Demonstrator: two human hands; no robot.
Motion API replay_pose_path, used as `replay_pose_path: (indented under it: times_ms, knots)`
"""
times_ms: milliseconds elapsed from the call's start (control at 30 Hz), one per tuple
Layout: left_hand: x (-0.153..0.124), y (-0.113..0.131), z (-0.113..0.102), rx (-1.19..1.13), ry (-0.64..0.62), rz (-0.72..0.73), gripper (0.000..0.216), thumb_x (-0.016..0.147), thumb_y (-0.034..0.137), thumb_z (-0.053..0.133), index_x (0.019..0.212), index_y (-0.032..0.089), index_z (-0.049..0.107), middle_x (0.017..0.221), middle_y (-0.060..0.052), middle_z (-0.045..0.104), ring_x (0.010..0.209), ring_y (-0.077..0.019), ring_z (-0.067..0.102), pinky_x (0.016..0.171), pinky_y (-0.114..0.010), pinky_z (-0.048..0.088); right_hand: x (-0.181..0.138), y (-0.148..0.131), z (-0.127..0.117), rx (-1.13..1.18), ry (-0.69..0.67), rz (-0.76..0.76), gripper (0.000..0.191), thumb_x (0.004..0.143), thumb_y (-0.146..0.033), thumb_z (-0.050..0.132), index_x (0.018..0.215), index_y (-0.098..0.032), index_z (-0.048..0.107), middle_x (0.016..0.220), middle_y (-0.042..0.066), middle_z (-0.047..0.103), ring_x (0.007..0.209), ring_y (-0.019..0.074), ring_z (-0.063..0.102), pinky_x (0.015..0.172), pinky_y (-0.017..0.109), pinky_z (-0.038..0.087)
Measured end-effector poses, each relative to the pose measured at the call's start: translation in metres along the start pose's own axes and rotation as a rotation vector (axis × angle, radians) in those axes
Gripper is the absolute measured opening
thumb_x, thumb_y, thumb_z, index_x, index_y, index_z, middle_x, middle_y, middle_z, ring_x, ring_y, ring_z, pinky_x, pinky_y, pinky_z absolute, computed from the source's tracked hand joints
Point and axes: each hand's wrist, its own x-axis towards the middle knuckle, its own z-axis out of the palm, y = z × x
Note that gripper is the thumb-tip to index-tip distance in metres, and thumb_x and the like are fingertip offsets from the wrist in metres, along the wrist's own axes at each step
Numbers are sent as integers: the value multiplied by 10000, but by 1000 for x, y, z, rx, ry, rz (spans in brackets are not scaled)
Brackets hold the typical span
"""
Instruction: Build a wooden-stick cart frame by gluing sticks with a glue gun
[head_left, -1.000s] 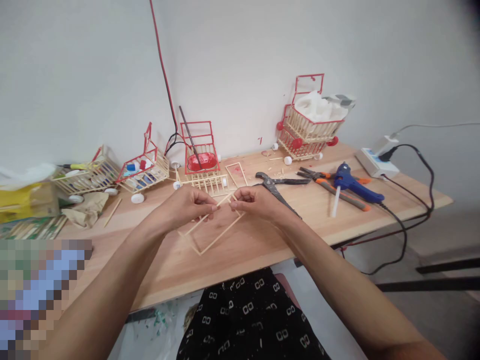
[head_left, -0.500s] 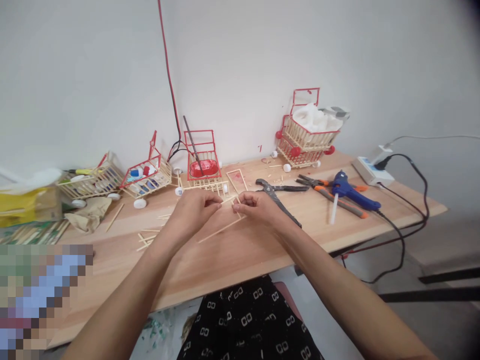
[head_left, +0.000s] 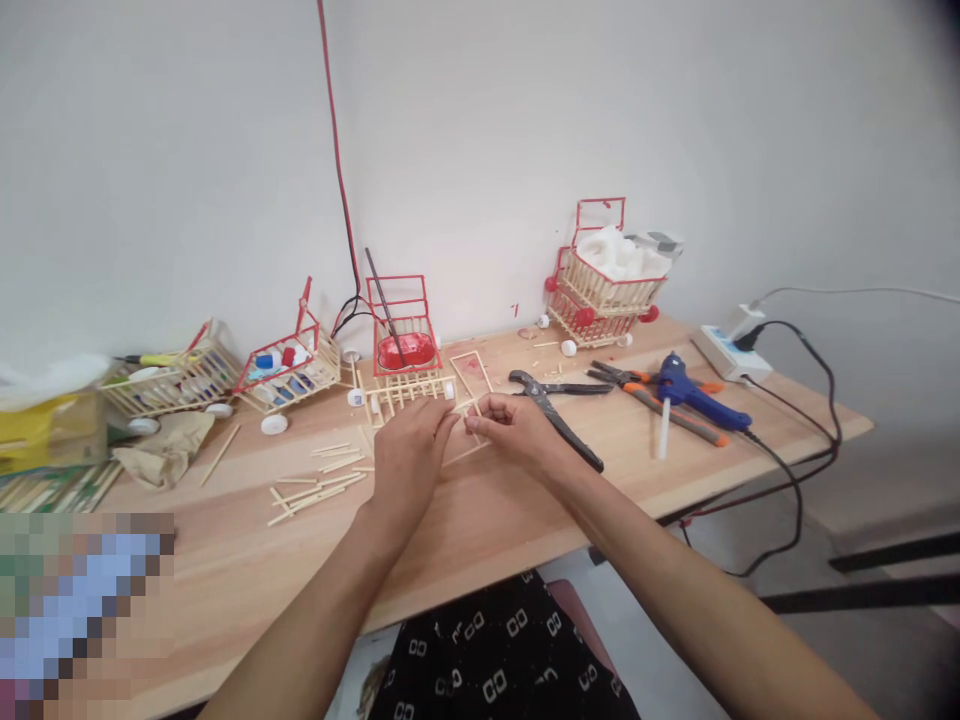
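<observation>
Near the table's middle, my left hand (head_left: 412,445) is closed in a pinch on a thin wooden stick, mostly hidden by the fingers. My right hand (head_left: 514,428) is closed beside it, its thumb and fingertips on a flat frame of thin wooden sticks (head_left: 480,368). The fingertips of both hands are close together over the frame, and its near part is partly covered. Left of my left hand lie several short loose wooden sticks (head_left: 322,490). Just behind the hands stands a small stick-built cart (head_left: 409,385) with red trim, holding a red tub (head_left: 405,350) and a thin dark rod.
Pliers (head_left: 559,420) lie right of my hands, then orange-handled pliers (head_left: 667,415) under a blue glue gun (head_left: 697,395). A power strip (head_left: 727,355) trails cables at the right edge. More stick carts (head_left: 289,370) line the wall, with a larger one (head_left: 607,290) at back right.
My left hand has moved slightly right and turned, with its fingers now pointing more away from me. The right hand stays at the frame. The camera view has shifted a little.
</observation>
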Motion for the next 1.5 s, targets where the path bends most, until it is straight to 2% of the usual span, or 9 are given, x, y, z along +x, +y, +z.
replay_pose_path:
  times_ms: [233, 467, 667, 733, 1000, 1500]
  knots:
    - [-5, -6, -1, -50, 2, -41, 189, 903, 238, 519, 1045, 178, 629, 1005, -91, 697, 947, -233, 631, 821, -347, 464, 3, 2, 6, 50, -24, -3, 195, 769, -364, 645, 741, -175, 605, 695, -12, 621, 621, 115, 532, 602, 242, 381]
    - [-7, -10, 4, 3, 18, -1, 194, 931, 243, 468, 928, 169, 647, 932, -94, 709, 868, -218, 646, 775, -331, 468, 4, 7, 8, 75, -14, 15, 201, 741, -364, 669, 740, -171, 614, 690, -2, 629, 631, 124, 547, 605, 245, 388]
    - [-7, -16, 15, -18, 160, 61, 113, 898, 214, 541, 881, 168, 642, 853, -56, 702, 793, -187, 640, 717, -293, 471, 5, 10, 11, 91, -8, 31, 244, 724, -408, 673, 730, -175, 602, 684, 2, 632, 612, 118, 529, 575, 234, 371]
    - [-6, -17, 18, -16, 173, 80, 95, 890, 209, 555, 866, 164, 635, 837, -52, 694, 787, -186, 633, 714, -290, 468, 5, 11, 11, 88, -7, 32, 252, 721, -414, 672, 724, -174, 595, 671, 0, 623, 594, 113, 513, 565, 233, 358]
    - [-8, -17, 18, -9, 110, 73, 118, 898, 212, 539, 818, 176, 617, 798, -37, 665, 779, -187, 609, 711, -291, 447, 3, 8, 9, -1, -26, 29, 233, 738, -390, 643, 699, -166, 591, 596, -29, 555, 535, 90, 439, 528, 222, 313]
    - [-8, -18, 18, -18, 65, 35, 139, 898, 218, 539, 785, 180, 611, 779, -29, 653, 758, -180, 594, 692, -278, 414, 1, 2, 9, -31, -37, 41, 240, 732, -396, 628, 686, -164, 582, 594, -30, 550, 534, 88, 440, 523, 219, 316]
